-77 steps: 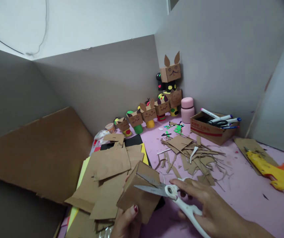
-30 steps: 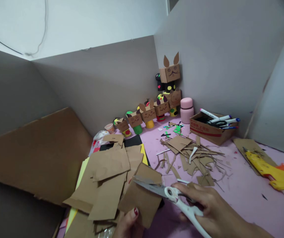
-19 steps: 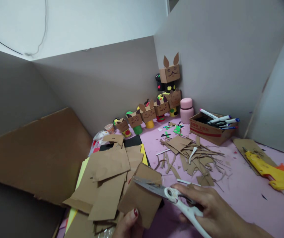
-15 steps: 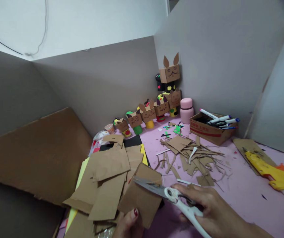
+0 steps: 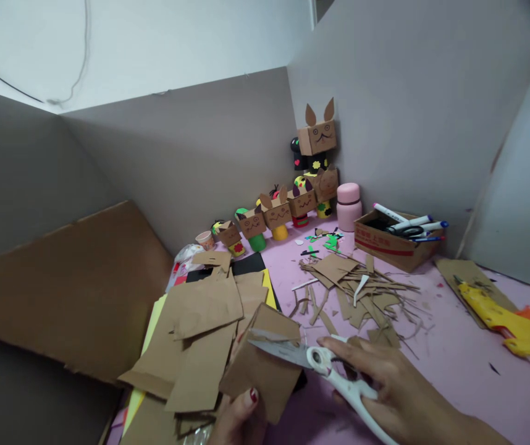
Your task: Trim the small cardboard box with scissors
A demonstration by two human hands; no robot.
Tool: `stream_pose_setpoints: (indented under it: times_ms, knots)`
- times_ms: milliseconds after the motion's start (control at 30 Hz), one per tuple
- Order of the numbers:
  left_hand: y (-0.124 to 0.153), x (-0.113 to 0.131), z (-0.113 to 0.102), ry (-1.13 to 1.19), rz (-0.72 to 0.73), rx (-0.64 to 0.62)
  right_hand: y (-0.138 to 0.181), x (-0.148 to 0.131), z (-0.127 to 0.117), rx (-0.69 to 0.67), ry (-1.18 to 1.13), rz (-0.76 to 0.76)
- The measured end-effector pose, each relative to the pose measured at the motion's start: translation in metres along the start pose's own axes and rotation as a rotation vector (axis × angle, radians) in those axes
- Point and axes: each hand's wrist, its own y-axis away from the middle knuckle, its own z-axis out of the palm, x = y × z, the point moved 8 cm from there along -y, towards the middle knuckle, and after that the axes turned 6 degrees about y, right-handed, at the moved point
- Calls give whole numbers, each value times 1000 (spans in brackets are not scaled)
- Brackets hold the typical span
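My left hand grips a small brown cardboard piece from below, its thumb pressed on the near face. In my right hand is a pair of white-handled scissors. Their blades point left and lie across the upper part of the cardboard piece, touching or very near it. My right fingers wrap around the scissor handles and are partly hidden by them. Under and beside my left hand lies a pile of flat cardboard sheets.
Cardboard offcuts lie scattered on the pink table. A yellow glue gun is at the right. A box of markers, a pink flask and several cardboard animal figures line the back. A large cardboard sheet leans left.
The scissors and my right hand have shifted very slightly, and the blades look a little more closed. The cardboard piece has tilted slightly in my left hand.
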Motion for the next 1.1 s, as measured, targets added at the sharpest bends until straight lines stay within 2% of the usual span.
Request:
stream_pose_setpoints:
  times_ms: [167,333,567,767,967,1100]
  knots:
    - [0,0,-5,-3,-10,30,2,0,-1,33,51,-4]
    - [0,2,-2,0,-2,1,3,-1,-5,76,45,-28]
    - [0,0,0,22,-20,-9,3,0,-6,64,57,-28]
    - [-2,3,-3,-1,34,21,3,-2,-5,55,116,-51]
    - [-1,7,8,-6,121,27,4,5,-2,94,168,-48]
    - [-1,6,5,-5,108,31,4,8,1,79,193,-18]
